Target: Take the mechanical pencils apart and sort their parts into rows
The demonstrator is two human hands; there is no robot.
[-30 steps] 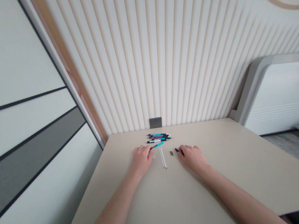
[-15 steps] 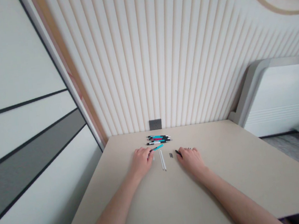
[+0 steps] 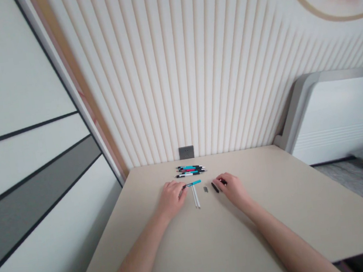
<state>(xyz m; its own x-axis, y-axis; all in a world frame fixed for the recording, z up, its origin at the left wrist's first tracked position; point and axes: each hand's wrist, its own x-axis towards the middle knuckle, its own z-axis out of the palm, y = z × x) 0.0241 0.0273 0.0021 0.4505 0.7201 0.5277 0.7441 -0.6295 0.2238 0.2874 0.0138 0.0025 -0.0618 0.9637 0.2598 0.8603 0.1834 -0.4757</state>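
Pen (image 3: 193,183) in left fingers (image 3: 178,186), black piece (image 3: 214,187) perhaps touching right fingers (image 3: 220,185)

On the table (image 3: 198,248), pens (image 3: 189,174) lie behind the rods (image 3: 196,198), with loose pieces (image 3: 205,189) right of these.

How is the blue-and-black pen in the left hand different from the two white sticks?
The pen is blue and black; the sticks are white. The pen is held in the left hand; the sticks lie on the table. The pen points sideways; the sticks run lengthwise, toward the person. Both are long and thin.
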